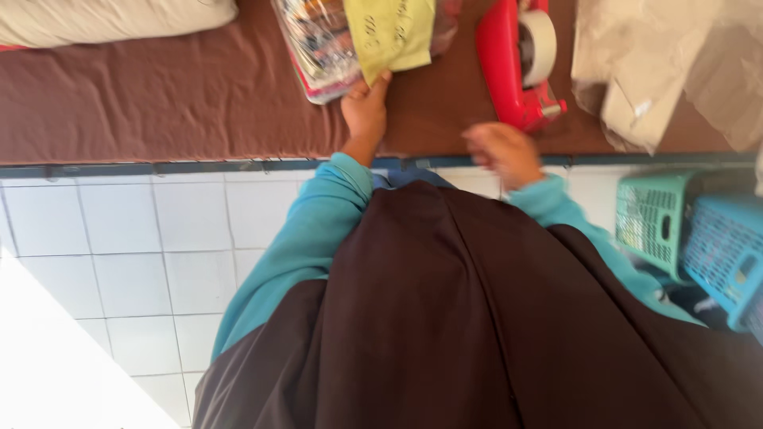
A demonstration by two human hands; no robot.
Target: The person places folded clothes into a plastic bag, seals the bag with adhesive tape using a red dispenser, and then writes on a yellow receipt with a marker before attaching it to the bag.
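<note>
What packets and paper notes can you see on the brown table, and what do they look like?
Yellow-green paper slip: top middle, handwritten, its lower corner pinched by the left hand.
Clear plastic packet: under the slip, colourful contents, red edge.
Beige paper wrapping: top right, crumpled.
The right hand is blurred, holding nothing visible.

Yellow-green paper [391, 33], red tape holder [509, 67], brown cloth [175, 95], white floor tiles [119, 238], green basket [653, 222], blue basket [727, 254], teal sleeves [318, 230]

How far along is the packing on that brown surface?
Looks early. A yellow-green paper slip already lies on the clear plastic packet. The left hand holds them down; the right hand hovers, blurred, near the red tape dispenser. No tape is visibly applied yet.
</note>
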